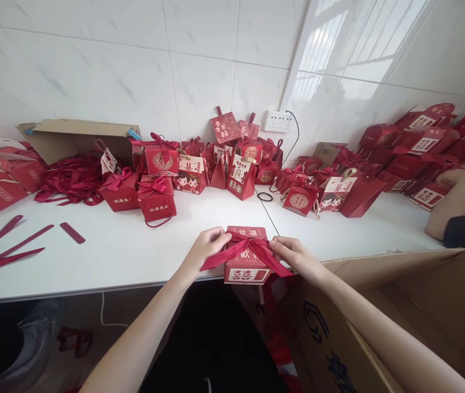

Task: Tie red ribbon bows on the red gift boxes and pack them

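Note:
A small red gift box with gold characters stands at the front edge of the white table. A dark red ribbon crosses its top and hangs down both sides. My left hand pinches the ribbon at the box's left top corner, fingers closed. My right hand pinches the ribbon on the right side of the top, fingers closed too.
Many finished red boxes are piled along the tiled wall and at the right. Loose ribbons lie left, cut strips nearer me. An open cardboard carton stands at lower right. Another person's arm rests at the far right.

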Motion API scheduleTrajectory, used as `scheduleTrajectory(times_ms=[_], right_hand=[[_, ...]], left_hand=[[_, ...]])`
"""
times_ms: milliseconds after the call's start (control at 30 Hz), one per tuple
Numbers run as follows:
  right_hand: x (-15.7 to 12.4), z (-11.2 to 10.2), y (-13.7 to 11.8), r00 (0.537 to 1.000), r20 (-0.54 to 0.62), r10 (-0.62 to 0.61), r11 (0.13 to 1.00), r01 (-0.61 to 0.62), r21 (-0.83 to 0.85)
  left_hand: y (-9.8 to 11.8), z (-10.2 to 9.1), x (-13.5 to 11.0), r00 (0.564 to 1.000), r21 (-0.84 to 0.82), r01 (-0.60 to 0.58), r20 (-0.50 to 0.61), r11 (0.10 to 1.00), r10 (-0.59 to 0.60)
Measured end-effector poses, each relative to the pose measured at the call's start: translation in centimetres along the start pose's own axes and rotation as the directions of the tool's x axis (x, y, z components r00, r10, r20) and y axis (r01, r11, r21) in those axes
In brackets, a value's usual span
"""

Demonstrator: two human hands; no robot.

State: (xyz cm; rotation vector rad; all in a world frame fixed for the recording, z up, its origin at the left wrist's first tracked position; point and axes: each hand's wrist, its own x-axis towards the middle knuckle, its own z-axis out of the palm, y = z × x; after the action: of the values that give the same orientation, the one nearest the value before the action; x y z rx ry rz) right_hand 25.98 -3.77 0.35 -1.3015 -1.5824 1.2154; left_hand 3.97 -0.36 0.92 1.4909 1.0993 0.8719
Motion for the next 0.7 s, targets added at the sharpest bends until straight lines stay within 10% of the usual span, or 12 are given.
scheduleTrajectory(times_ms=[200,300,533,700], right_hand=[[0.0,-1.8,0.4,0.995,-0.055,0.079,0.995,-0.082,-0.057],[-0.4,-2.1,-0.6,0.987,-0.130,-0.098,0.970,0.066,-0.234],[-0.8,0.4,-2.2,0.951,0.174,-0.255,0.780,0.308,-0.545],[-1.9,1.1,-1.5,0.859,0.037,-0.511,0.621,0.399,-0.674]], left_hand=[[0.5,-2.0,-0.1,1.000,-0.037,0.022,0.021,0.999,-0.022],[1.5,-2.6,0.2,1.000,0.138,0.001,0.026,0.990,-0.005],[2.4,-0.2,-0.7,0.977,0.382,-0.151,-0.080,0.912,0.196],[1.6,2.0,-2.8,0.805,0.384,-0.436,-0.238,0.814,0.544]])
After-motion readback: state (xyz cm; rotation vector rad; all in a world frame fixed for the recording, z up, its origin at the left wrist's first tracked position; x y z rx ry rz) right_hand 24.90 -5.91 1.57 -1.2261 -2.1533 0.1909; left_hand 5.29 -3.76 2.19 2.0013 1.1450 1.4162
